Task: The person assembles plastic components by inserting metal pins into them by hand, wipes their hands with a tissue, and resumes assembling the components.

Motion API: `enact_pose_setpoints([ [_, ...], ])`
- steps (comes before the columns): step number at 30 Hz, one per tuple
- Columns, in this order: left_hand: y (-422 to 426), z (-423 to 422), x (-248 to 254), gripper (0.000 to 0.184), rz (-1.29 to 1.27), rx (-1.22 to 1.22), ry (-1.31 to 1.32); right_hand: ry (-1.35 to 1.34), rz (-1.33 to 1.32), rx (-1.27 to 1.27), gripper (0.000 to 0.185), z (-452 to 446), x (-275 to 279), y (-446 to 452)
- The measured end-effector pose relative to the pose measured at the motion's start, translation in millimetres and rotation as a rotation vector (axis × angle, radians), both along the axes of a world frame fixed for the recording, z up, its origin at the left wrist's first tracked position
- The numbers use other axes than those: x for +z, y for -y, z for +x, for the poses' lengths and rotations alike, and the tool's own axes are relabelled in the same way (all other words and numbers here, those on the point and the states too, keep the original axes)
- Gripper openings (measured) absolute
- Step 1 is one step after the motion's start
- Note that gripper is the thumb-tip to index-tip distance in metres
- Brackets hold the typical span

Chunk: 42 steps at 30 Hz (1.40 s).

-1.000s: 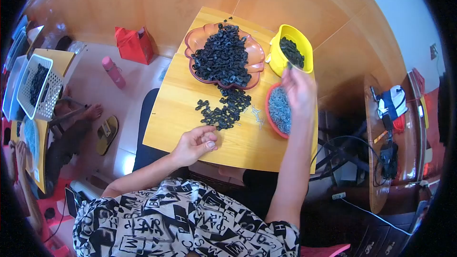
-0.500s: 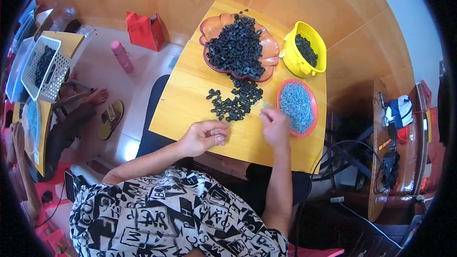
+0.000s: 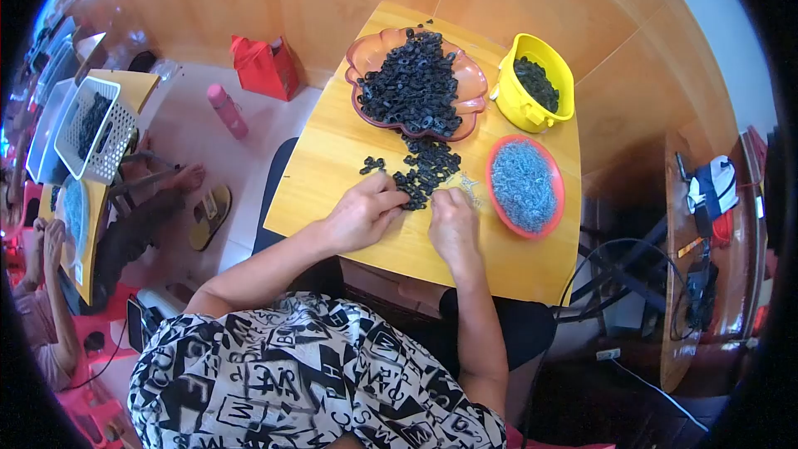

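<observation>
Small black ring-like parts (image 3: 432, 165) lie loose in a pile on the yellow wooden table (image 3: 324, 150). My left hand (image 3: 364, 214) is at the near left of this pile, its fingers bent together and the tips touching the black parts. To the right of it, my right hand (image 3: 455, 224) is closed in a pinch at the pile's near edge; whatever sits between its fingertips is too small to make out. A few thin silvery pins (image 3: 470, 187) are scattered beside it. More such pins (image 3: 524, 187) fill a red oval dish (image 3: 559, 191) on the right.
An orange leaf-shaped bowl (image 3: 475, 83) heaped with black parts stands at the back. Beside it is a yellow bucket (image 3: 515, 108) with black parts inside. At left, another person's hands (image 3: 51, 241) are near a second table with a white basket (image 3: 108, 145).
My left hand has moved up and right to the black pile. The right hand has come left and slightly toward me, away from the red dish. The view has shifted a little.
</observation>
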<state>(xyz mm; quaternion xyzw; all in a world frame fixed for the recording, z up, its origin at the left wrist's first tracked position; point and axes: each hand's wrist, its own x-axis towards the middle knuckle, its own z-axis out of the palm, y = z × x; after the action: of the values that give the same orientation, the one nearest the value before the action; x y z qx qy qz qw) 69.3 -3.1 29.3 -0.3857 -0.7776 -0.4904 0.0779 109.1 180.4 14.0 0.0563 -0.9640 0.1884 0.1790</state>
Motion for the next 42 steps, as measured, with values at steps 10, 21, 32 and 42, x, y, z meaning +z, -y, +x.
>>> enact_pose_setpoints([
  [10, -23.1, -32.6, -12.1, 0.014, -0.294, 0.012, -0.225, 0.028, -0.115, -0.087, 0.014, 14.7, 10.5, 3.2],
  [21, -21.6, -27.0, -13.8, 0.019, -0.284, -0.016, -0.188, -0.050, -0.268, -0.091, 0.012, 13.6, 11.8, 3.5],
  [32, -18.6, -17.5, -19.2, 0.015, 0.042, -0.149, 0.317, 0.253, -0.968, -0.078, 0.005, 14.8, -0.2, -1.0],
  [42, 13.1, 30.0, -22.6, 0.020, 0.337, -0.183, 1.011, 0.263, -0.851, 0.208, 0.009, 31.2, 24.9, 24.9],
])
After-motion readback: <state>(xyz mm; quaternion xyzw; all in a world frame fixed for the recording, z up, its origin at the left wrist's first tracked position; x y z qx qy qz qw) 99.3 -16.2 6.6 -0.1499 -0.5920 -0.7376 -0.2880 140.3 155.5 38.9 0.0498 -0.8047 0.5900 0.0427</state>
